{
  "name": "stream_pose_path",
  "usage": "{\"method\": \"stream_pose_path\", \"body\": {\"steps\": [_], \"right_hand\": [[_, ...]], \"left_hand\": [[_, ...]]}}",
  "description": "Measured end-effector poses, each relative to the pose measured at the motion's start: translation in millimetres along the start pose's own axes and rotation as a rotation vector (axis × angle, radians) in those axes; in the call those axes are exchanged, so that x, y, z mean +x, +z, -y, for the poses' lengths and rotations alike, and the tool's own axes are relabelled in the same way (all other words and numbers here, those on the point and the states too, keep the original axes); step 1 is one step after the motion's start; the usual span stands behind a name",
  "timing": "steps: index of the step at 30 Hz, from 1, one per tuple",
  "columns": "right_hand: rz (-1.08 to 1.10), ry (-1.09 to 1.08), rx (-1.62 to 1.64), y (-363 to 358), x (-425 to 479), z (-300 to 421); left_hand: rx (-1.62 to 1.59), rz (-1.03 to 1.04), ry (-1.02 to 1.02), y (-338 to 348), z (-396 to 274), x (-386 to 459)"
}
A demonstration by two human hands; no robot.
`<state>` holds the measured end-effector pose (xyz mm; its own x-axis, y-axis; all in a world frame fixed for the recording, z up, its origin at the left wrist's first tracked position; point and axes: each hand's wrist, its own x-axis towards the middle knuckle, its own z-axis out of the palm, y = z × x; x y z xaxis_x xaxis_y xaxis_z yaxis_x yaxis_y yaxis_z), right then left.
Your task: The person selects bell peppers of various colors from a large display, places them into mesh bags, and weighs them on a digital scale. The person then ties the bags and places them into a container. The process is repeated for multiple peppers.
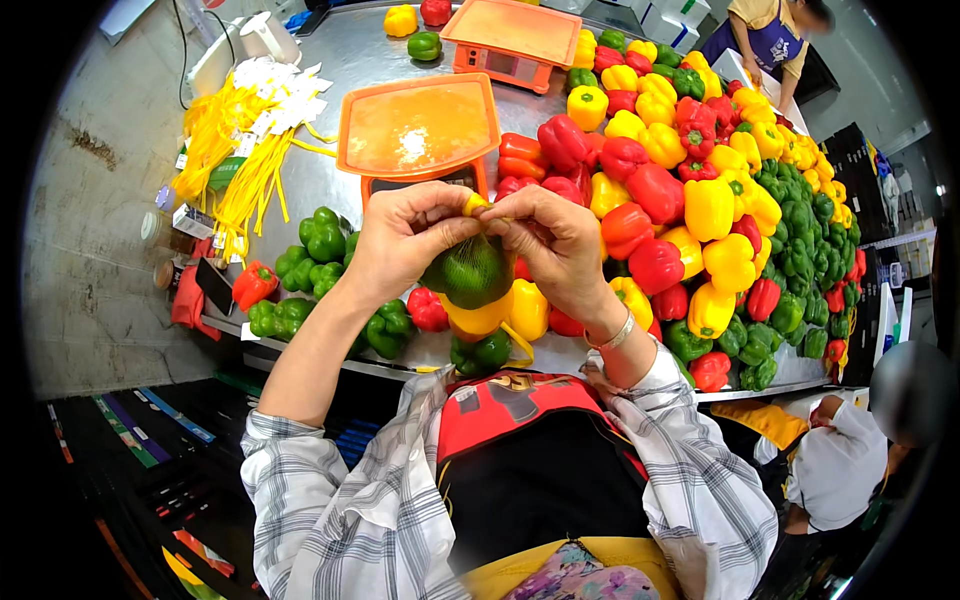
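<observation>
A yellow mesh bag is gathered at its top between my two hands. Inside it hang a green bell pepper and, under that, a yellow bell pepper. My left hand pinches the gathered neck with thumb and forefinger, and my right hand pinches the same neck from the other side. The bag hangs over the table's near edge. Just below it lies another green bell pepper; whether the mesh encloses that one too, I cannot tell.
Two orange weighing scales stand on the metal table. A heap of red, yellow and green bell peppers fills the right. Yellow mesh bags with white tags lie left. Co-workers are on the right.
</observation>
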<state>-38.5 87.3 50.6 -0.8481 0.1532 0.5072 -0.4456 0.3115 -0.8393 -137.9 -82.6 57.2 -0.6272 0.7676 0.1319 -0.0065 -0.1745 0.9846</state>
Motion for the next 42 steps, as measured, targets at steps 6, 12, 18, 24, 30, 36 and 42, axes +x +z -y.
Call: {"method": "stream_pose_path", "body": {"steps": [6, 12, 18, 24, 30, 36, 42], "right_hand": [[-0.098, 0.175, 0.529, -14.9, 5.2, 1.4], [0.107, -0.126, -0.124, -11.5, 16.1, -13.6], [0.195, -0.228, -0.25, -17.8, 25.5, -15.0], [0.141, -0.286, -0.402, -10.0, 13.0, -15.5], [0.103, -0.377, -0.493, -7.5, 15.6, -9.7], [0.151, -0.268, -0.242, -12.8, 27.3, -15.4], [0.166, -0.398, -0.315, -9.9, 35.0, -22.6]], "left_hand": [[0.281, -0.069, 0.221, 5.4, 9.1, -1.7], [0.234, -0.07, 0.196, 7.4, 8.8, -0.9], [0.264, -0.095, 0.284, 11.3, 10.9, -2.8], [0.528, -0.358, 0.413, 23.2, 14.9, -0.2], [0.655, -0.422, 0.458, 27.4, 16.1, 3.9], [0.497, -0.426, 0.446, 20.3, 24.4, 1.6], [0.505, -0.34, 0.41, 11.5, 26.1, -3.8]]}}
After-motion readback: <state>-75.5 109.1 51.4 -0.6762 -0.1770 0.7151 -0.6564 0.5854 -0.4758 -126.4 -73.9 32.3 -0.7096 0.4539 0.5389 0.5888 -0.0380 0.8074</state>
